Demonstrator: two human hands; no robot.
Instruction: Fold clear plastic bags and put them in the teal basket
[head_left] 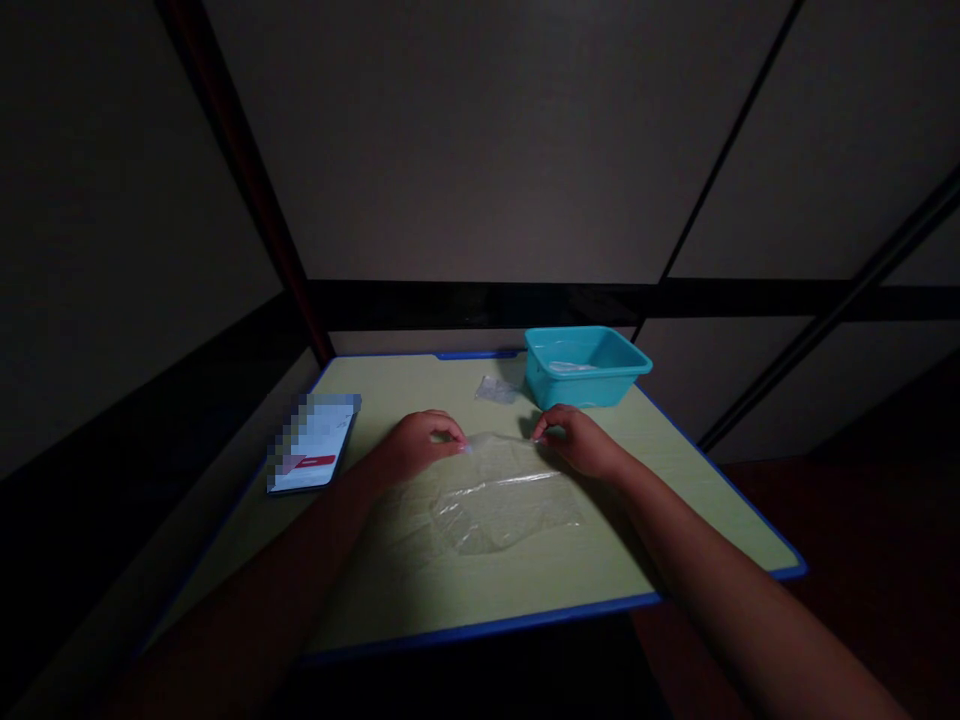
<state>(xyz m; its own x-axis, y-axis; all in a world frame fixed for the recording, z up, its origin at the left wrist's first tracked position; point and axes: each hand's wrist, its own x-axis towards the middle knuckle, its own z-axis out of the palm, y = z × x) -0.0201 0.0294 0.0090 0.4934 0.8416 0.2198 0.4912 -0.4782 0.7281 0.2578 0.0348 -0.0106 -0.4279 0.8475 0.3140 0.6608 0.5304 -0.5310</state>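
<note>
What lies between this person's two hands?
In the head view, the far edge of a clear plastic film, pinched by the left hand and right hand.

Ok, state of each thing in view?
Left grip: pinching the sheet's far edge
Right grip: pinching the same edge, farther right
Clear plastic sheet: spread out, wrinkled; sheet or bag, can't tell
Small clear packet: lying on the table
Blue bin: upright, open-topped, something pale inside
Touchscreen device: screen lit, partly pixelated
Table: in use, dimly lit
</note>
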